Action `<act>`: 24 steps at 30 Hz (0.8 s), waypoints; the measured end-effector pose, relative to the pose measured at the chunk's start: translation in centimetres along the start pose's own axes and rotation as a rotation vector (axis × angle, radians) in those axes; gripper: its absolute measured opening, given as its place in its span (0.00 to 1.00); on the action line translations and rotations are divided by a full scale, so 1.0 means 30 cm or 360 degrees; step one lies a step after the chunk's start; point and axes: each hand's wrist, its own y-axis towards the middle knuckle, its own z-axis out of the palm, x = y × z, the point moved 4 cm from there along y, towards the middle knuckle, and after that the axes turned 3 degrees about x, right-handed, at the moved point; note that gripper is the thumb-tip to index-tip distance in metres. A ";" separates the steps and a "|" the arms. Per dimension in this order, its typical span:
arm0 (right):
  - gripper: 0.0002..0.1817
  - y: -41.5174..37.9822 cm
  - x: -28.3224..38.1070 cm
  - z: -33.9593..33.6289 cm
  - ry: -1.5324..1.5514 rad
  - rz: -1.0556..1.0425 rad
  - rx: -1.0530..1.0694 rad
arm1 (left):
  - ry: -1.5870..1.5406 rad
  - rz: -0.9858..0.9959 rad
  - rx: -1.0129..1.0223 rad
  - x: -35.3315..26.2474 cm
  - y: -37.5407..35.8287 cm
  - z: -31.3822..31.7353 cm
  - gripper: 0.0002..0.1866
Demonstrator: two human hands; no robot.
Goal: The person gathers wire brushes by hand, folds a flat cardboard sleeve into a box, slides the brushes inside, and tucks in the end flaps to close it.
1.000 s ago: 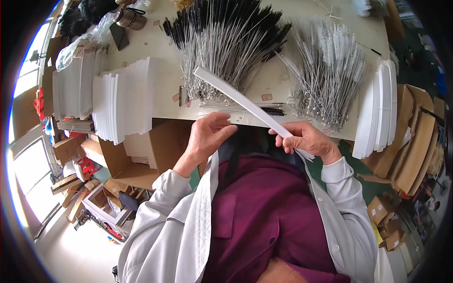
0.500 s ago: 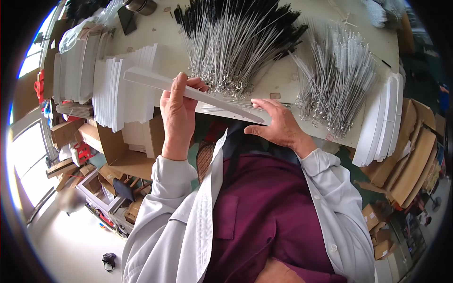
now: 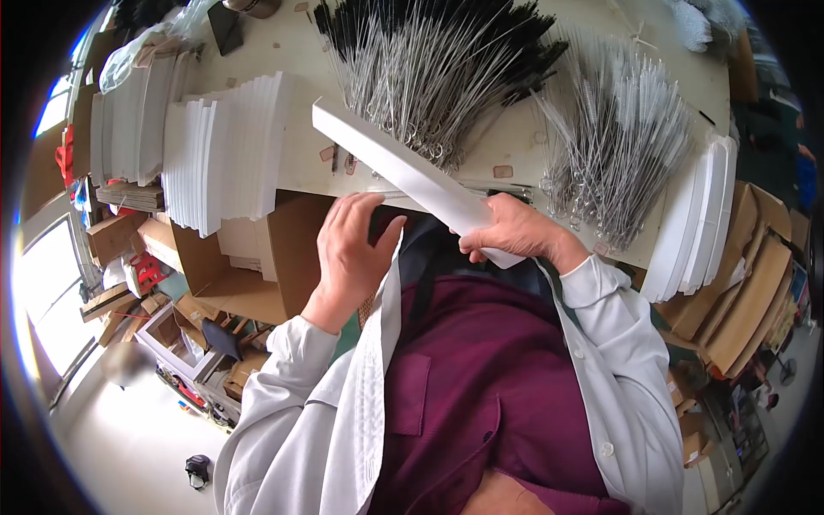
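A long, narrow white cardboard box (image 3: pixel 403 167) slants from the upper left toward my body, over the table's front edge. My right hand (image 3: pixel 519 230) grips it near its lower end, thumb on top. To the left of the box, my left hand (image 3: pixel 352 245) is held off it with thumb and fingers apart and nothing between them. Behind the box lies a heap of thin wire brushes (image 3: pixel 438 77) with black bristles and ring-shaped ends. A second pile of wire brushes (image 3: pixel 618 146), with pale bristles, rests to the right. Several thin rods (image 3: pixel 390 195) lie at the table's edge, partly hidden.
Rows of white boxes (image 3: pixel 227 150) stand at the left of the table (image 3: pixel 300 167); more white boxes (image 3: pixel 691 227) lean at the right edge. An open brown carton (image 3: pixel 296 253) sits below left, and flattened cardboard (image 3: pixel 747 283) is stacked at the right.
My left hand has let go of the white box and moved down toward me. My right hand has closed on its lower end, and the box has shifted right and tilted more steeply.
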 end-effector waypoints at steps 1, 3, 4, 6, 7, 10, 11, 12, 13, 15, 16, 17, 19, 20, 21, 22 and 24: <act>0.16 0.003 -0.004 -0.008 0.0061 0.0013 0.0110 | 0.0391 0.0398 -0.0059 -0.041 -0.012 -0.010 0.30; 0.17 0.002 0.020 -0.002 0.0044 0.0051 0.0215 | 0.0934 0.0768 0.0018 -0.120 -0.027 -0.006 0.40; 0.17 0.001 0.025 0.008 0.0036 0.0091 0.0310 | 0.1015 0.0808 0.0131 -0.139 -0.021 0.010 0.44; 0.18 0.022 0.029 0.026 -0.0029 0.0165 0.0387 | 0.1273 0.0916 0.0371 -0.107 0.004 0.070 0.47; 0.18 0.034 0.030 0.043 -0.0067 0.0225 0.0487 | 0.1279 0.1076 0.0326 -0.101 0.011 0.085 0.43; 0.20 0.063 -0.006 0.059 -0.0055 0.0359 0.0640 | 0.1151 0.0936 0.0701 -0.039 0.028 0.112 0.38; 0.22 0.086 -0.019 0.026 -0.0194 0.0145 0.0361 | 0.1050 0.1038 0.0551 -0.026 0.022 0.098 0.36; 0.23 0.107 -0.041 -0.011 -0.0330 -0.0069 0.0080 | 0.1047 0.1034 0.0555 -0.002 0.013 0.088 0.36; 0.24 0.134 -0.088 -0.047 -0.0034 -0.0126 -0.0082 | 0.0984 0.0855 0.0620 0.032 0.006 0.077 0.36; 0.23 0.119 -0.126 -0.104 -0.0787 -0.0326 -0.0616 | 0.0918 0.0561 0.0689 0.097 -0.006 0.063 0.36; 0.23 0.090 -0.104 -0.118 -0.1546 -0.0529 -0.1155 | 0.0814 0.0562 0.0592 0.128 -0.016 0.058 0.33; 0.26 0.091 -0.117 -0.106 -0.1841 -0.0784 -0.1210 | 0.0769 0.0537 0.0559 0.157 -0.025 0.058 0.32; 0.27 0.112 -0.109 -0.081 -0.1972 -0.0824 -0.1208 | 0.0721 0.0503 0.0526 0.188 -0.050 0.067 0.31; 0.28 0.125 -0.106 -0.064 -0.2097 -0.0867 -0.1206 | 0.0682 0.0459 0.0534 0.202 -0.063 0.072 0.31; 0.28 0.149 -0.115 -0.060 -0.2123 -0.0826 -0.1203 | 0.0647 0.0415 0.0538 0.213 -0.073 0.073 0.30; 0.28 0.166 -0.120 -0.062 -0.2122 -0.0837 -0.1195 | 0.0651 0.0406 0.0532 0.218 -0.082 0.076 0.30; 0.24 0.202 -0.127 -0.065 -0.2155 -0.0819 -0.1205 | 0.0546 0.0312 0.0471 0.224 -0.094 0.083 0.29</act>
